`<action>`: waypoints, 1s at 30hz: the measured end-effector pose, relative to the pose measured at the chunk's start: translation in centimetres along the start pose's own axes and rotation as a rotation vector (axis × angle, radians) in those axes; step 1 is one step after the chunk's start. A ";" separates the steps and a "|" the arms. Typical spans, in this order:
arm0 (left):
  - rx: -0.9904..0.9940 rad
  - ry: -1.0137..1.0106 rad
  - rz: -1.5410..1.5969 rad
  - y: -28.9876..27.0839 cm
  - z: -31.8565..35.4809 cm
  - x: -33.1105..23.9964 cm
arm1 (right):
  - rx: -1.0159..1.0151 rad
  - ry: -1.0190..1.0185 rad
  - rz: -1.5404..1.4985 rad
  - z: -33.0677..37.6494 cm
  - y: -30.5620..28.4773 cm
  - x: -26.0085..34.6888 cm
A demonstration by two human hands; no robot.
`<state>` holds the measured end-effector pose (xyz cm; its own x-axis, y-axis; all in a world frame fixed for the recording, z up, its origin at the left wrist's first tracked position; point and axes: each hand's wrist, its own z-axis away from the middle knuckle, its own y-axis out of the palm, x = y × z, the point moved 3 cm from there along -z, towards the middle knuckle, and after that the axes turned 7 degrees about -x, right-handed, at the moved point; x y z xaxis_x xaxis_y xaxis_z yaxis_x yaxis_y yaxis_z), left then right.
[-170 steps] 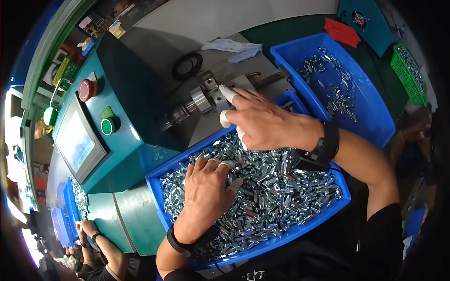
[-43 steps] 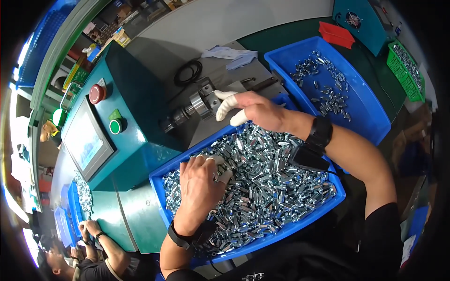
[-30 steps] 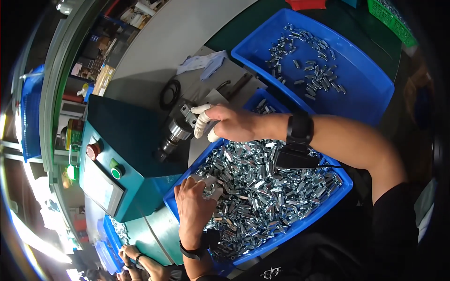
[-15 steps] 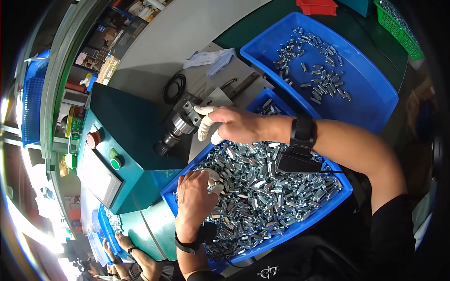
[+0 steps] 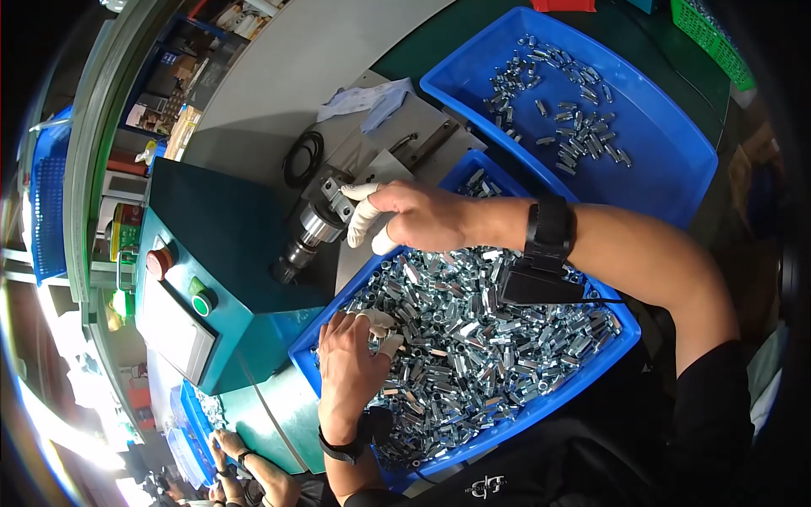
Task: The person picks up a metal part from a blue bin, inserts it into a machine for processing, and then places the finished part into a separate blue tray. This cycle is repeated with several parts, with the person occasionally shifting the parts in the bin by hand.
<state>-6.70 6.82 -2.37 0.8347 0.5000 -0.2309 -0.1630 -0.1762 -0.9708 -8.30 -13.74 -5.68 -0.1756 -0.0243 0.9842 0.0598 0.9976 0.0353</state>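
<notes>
My right hand, with white finger cots, reaches over the bin's far-left edge to the machine. Its index fingertip touches a metal clamp block beside a round steel chuck. Thumb and fingers are apart, and I see nothing between them. My left hand is at the left side of a blue bin heaped with shiny long hex nuts. Its fingers are curled, thumb and forefinger close together over the nuts. What lies in that grip cannot be made out.
A second blue bin at the far right holds scattered hex nuts. The teal machine housing carries a red button and a green button. A cloth and coiled black cable lie behind. Another person's hands are at lower left.
The view has shifted slightly. My right index finger stays at the clamp block, and my left hand keeps its place at the bin's left side with fingers still curled.
</notes>
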 end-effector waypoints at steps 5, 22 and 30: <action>0.006 -0.004 0.002 -0.1 0.1 0.2 | 0.015 -0.008 -0.100 -0.4 0.1 0.2; 0.009 -0.022 -0.013 -0.2 -0.3 -0.2 | 0.051 -0.016 -0.047 -0.3 0.1 0.4; 0.017 -0.012 0.017 0.2 -0.3 0.2 | 0.020 0.044 -0.001 0.2 0.5 0.1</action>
<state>-6.44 6.60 -2.59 0.8250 0.5075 -0.2485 -0.1866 -0.1704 -0.9676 -8.48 -13.19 -5.55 -0.1320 -0.0279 0.9909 0.0402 0.9986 0.0335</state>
